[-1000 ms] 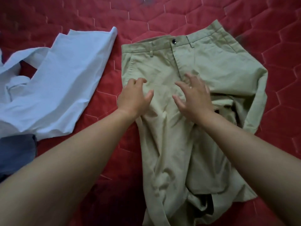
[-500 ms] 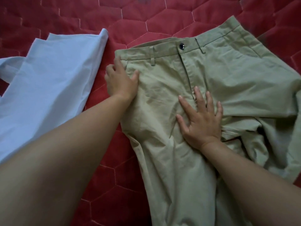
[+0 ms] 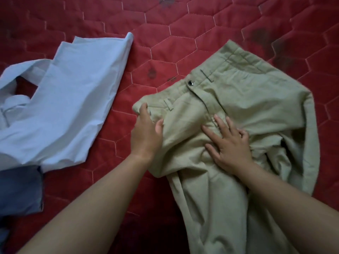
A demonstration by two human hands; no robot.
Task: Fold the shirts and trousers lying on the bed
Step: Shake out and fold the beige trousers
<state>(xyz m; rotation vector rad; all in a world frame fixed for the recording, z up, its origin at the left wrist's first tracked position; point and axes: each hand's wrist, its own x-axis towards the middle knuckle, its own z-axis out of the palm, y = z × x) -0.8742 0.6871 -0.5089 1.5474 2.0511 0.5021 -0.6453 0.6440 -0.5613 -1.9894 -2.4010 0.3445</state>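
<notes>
Trousers (image 3: 247,99), khaki, are lying centre-right of frame on the red quilted bed cover (image 3: 165,43), waistband slanting toward upper right. L hand (image 3: 146,132) is gripping the waistband's left corner, thumb on top, fabric bunching up. R hand (image 3: 229,145) is pressing flat near the fly w/ fingers spread, holding nothing. Light blue shirt (image 3: 64,99) is lying at left, dark blue garment (image 3: 18,189) at lower left.

Rumpled khaki cotton trousers (image 3: 247,107) lie front-up with the waistband buttoned on the right of the red quilted bed (image 3: 165,43), apart from a creased pale blue shirt (image 3: 69,107) at the left.
</notes>
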